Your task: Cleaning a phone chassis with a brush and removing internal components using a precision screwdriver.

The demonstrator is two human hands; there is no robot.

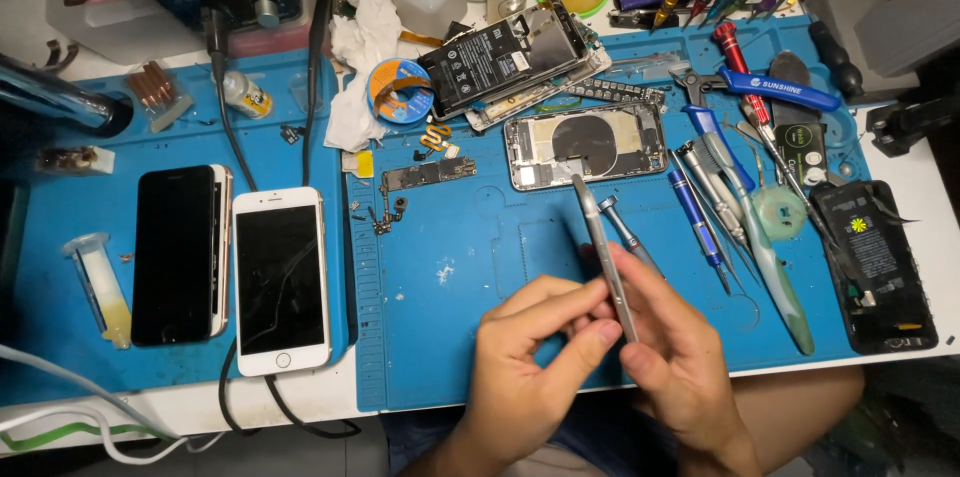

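Both hands meet at the near edge of the blue rubber mat (450, 337). The left hand (530, 352) and right hand (675, 352) pinch a thin grey metal screwdriver (603, 255), tip pointing far toward an open silver phone (585, 144).

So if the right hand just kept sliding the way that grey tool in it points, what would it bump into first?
Probably the opened phone: the grey tool in the right hand aims up the blue mat at its lower edge. Height is hard to judge.
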